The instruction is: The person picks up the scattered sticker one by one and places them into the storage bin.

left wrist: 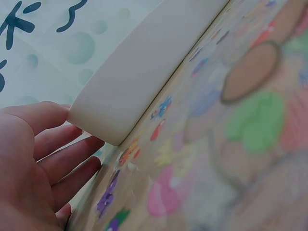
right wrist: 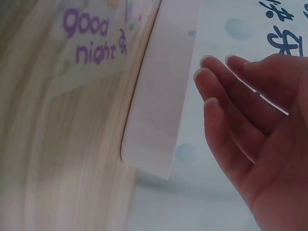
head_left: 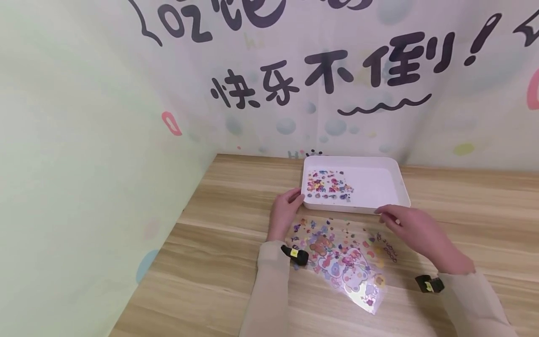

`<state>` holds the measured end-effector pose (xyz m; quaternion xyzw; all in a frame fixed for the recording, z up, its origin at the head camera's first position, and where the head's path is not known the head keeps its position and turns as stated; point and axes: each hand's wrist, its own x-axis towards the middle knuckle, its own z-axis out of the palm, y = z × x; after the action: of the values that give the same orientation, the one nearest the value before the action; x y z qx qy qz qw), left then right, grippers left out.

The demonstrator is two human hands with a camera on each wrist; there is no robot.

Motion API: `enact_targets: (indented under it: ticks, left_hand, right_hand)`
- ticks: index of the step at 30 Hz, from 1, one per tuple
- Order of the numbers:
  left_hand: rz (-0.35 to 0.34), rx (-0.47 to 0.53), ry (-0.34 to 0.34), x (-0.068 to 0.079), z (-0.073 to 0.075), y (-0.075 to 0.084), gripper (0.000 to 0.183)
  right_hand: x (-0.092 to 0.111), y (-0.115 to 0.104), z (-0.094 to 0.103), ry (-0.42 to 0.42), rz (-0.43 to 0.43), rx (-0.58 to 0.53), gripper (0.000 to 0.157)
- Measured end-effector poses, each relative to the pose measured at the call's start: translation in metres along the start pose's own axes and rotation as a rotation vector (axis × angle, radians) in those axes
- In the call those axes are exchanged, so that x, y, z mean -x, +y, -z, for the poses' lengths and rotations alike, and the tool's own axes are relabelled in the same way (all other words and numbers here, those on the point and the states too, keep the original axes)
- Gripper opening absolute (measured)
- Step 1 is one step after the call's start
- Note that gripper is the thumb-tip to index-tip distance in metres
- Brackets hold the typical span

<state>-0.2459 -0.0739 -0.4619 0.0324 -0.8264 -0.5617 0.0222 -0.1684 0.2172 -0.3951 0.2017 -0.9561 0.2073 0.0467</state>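
Observation:
A shallow white tray (head_left: pixel 376 185) sits on the table in the head view, with a clear sheet of small colourful stickers (head_left: pixel 326 185) in its left part. My left hand (head_left: pixel 284 213) is at the tray's front left corner. In the left wrist view its fairly straight fingers (left wrist: pixel 77 159) touch the outside of that corner. My right hand (head_left: pixel 414 229) hovers by the tray's front right edge, fingers loosely bent. The right wrist view shows nothing between them. A larger transparent sticker sheet (head_left: pixel 349 262) with cartoon bears lies in front of the tray, between my forearms.
The wood-grain table (head_left: pixel 202 262) meets a printed cloth backdrop (head_left: pixel 269 126) with large dark characters behind the tray. Another pale cloth (head_left: pixel 84 164) hangs along the left side. Black straps circle both wrists. "Good night" lettering (right wrist: pixel 91 41) is printed on the larger sheet.

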Motion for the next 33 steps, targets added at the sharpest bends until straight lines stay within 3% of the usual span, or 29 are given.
enact_targets:
  ticks: [12,18,26,33]
  left_hand:
    - [0.001,-0.008,-0.001,0.001,0.0,0.0,0.034]
    - [0.013,0.003,0.001,0.001,0.0,0.0,0.033]
    - [0.01,0.011,-0.004,0.002,0.0,0.003,0.033]
    - [0.013,0.01,0.002,0.002,-0.001,0.001,0.033]
  right_hand:
    - [0.0,0.007,-0.008,-0.164,-0.053,-0.062,0.023]
    - [-0.001,0.012,-0.015,-0.198,-0.076,-0.092,0.025]
    - [-0.001,0.01,-0.018,-0.236,-0.068,-0.122,0.049]
    - [-0.002,0.009,-0.026,-0.279,-0.1,-0.074,0.051]
